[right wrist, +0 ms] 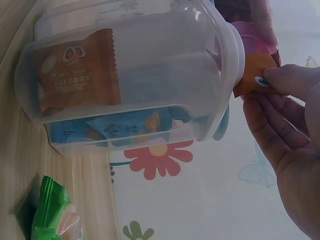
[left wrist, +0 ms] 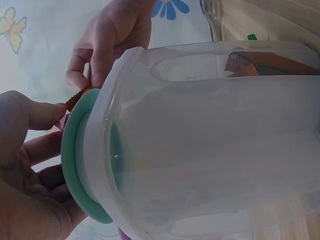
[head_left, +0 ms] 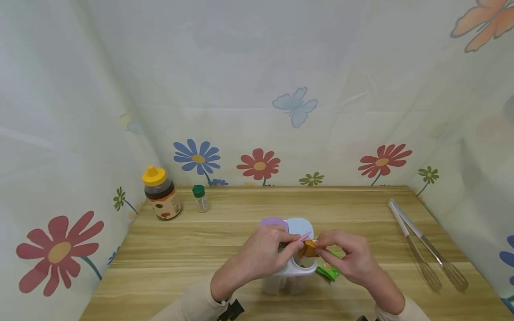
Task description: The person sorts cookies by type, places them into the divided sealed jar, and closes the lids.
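Observation:
A clear container [left wrist: 200, 130] with a white rim stands upright on the table, its top divided under coloured lids. The purple lid [head_left: 274, 221] and light blue lid [head_left: 299, 227] show in the head view, the green lid [left wrist: 82, 160] in the left wrist view. My left hand [head_left: 267, 249] pinches the raised pink lid [right wrist: 250, 37] between thumb and fingers. My right hand [head_left: 351, 256] pinches an orange snack packet [right wrist: 257, 74] at the uncovered opening. Inside the container, the right wrist view shows another orange packet [right wrist: 77, 70] and a blue packet [right wrist: 110, 127].
A green snack packet [head_left: 327, 271] lies right of the container. Metal tongs [head_left: 421, 245] rest at the table's right side. A yellow-capped bottle [head_left: 162, 194] and a small green-capped shaker [head_left: 200, 199] stand at the back left. Flower-printed curtain surrounds the wooden table [head_left: 180, 254].

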Motion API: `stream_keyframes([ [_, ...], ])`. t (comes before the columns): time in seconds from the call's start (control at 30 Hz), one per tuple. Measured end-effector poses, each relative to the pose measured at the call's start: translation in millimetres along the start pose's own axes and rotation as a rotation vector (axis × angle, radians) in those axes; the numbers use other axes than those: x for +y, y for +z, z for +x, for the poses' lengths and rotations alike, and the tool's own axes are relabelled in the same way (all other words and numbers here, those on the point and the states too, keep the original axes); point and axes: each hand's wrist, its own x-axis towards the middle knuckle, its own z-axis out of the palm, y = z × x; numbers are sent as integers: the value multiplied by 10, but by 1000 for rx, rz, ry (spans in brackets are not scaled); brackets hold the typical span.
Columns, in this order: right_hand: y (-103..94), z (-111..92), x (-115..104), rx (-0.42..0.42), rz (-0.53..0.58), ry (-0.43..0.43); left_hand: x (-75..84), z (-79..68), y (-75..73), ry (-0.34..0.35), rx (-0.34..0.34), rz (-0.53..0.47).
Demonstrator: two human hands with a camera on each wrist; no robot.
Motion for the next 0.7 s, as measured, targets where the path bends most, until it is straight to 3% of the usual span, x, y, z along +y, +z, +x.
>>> stream_keyframes([
  [0.23,29,-34,37,7,-86,-32,4,2,-10,-16,-21,-14],
  [0.57,72,6,24,-2,-103,-91,14,14,-27,-4,-12,-10],
  [0.7,98,35,-2,-28,-101,-154,9,13,-14,12,8,-18],
])
